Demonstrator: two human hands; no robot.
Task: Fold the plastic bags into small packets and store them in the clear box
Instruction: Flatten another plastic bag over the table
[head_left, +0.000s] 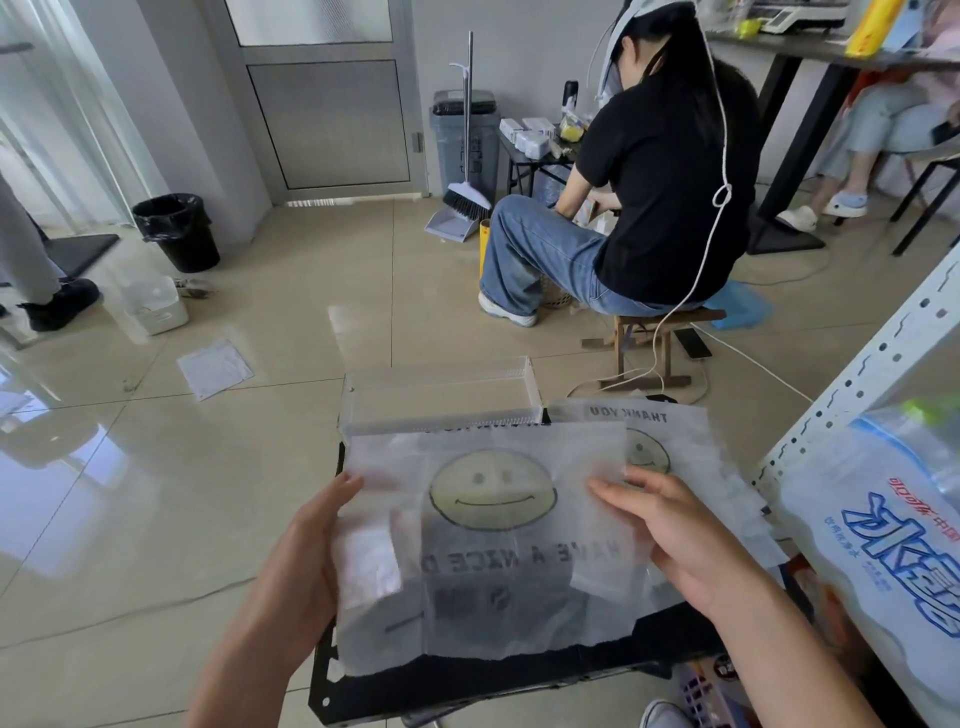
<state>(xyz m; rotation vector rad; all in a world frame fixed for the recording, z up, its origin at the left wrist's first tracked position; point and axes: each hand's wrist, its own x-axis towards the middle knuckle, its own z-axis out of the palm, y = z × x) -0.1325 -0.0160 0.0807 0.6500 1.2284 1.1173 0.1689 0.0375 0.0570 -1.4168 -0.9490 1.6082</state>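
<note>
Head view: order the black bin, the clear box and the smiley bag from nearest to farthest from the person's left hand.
1. Smiley bag, touching the left hand.
2. Clear box, just beyond the bag.
3. Black bin, far across the floor, left.

A translucent smiley-face bag (488, 519) lies flat between the left hand (306, 566) and the right hand (691, 540). A second bag (670, 436) lies beyond the right hand, and the clear box (441, 397) stands just ahead.
</note>
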